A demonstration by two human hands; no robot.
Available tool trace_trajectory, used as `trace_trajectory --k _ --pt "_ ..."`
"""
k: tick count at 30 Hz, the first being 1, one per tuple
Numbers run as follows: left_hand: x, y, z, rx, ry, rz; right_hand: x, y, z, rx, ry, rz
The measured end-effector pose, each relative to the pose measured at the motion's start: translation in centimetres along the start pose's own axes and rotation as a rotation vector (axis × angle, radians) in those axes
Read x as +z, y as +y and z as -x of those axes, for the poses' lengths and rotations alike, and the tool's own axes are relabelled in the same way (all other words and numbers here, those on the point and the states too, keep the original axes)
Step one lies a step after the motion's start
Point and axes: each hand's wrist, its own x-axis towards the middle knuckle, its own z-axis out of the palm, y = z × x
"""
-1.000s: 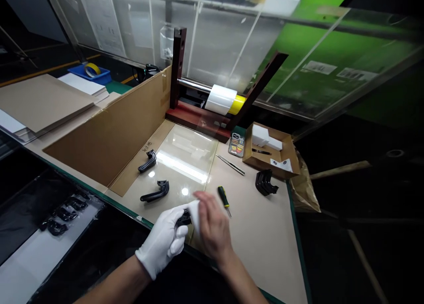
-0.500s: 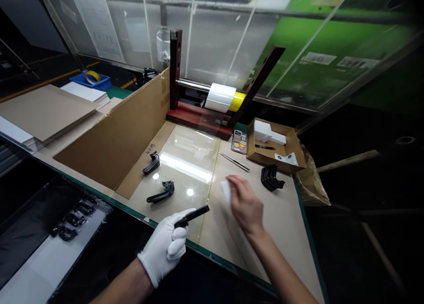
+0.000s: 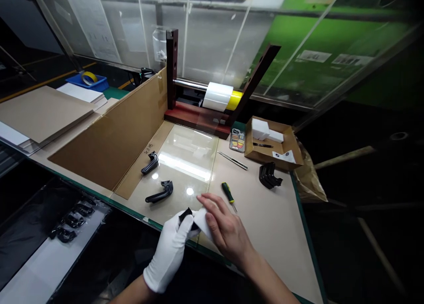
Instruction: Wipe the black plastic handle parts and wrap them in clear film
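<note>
Two hands at the near edge of the table point(image 3: 268, 233) — gloved left hand point(image 3: 168, 253) closed around a black moulded bracket point(image 3: 185, 215), bare right hand point(image 3: 225, 229) with fingers curled, pressing a white wiping cloth point(image 3: 203, 222) onto it — wiping in hand, bracket not yet set down.

The left hand point(image 3: 170, 251) has a glove of plain white, and the cloth point(image 3: 204, 222) against it is also white. The bracket point(image 3: 185, 215) between them is black, the same colour as the other brackets point(image 3: 159, 192) lying on the bench point(image 3: 268, 224). This bench is pale beige with a dark green edge. The screwdriver point(image 3: 227, 191) has a handle in yellow and dark colour. Further back, the roll point(image 3: 218, 96) is white with yellow at one end, and its stand point(image 3: 195, 119) is dark red. The tray point(image 3: 86, 81) is blue, the cardboard sheet point(image 3: 109, 131) is plain brown, and the panel point(image 3: 298, 43) is bright green with small pale labels
</note>
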Motion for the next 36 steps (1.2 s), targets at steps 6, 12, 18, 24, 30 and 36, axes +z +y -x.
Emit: trace_trajectory --k 6,12,18,24,30,36 --pt "-0.1 -0.8 -0.9 -0.149 0.051 0.372 2.0 -0.8 0.7 0.147 0.033 0.094" --pt "-0.3 -0.3 -1.7 -0.239 0.005 0.500 2.9 -1.4 0.3 0.229 0.158 0.212" --pt "-0.1 -0.6 -1.8 -0.206 0.024 0.460 2.4 -1.4 -0.3 0.201 0.064 0.304" --pt "-0.8 -0.6 -1.9 -0.208 0.037 0.372 2.5 -1.6 0.2 0.065 -0.025 0.276" --pt "-1.9 0.4 -2.0 -0.234 0.051 0.180 -1.8 1.7 -0.9 0.379 0.205 0.350" --pt "-1.9 1.4 -1.8 -0.156 0.009 -0.220 -3.9 -2.8 0.4 0.044 -0.608 -0.184"
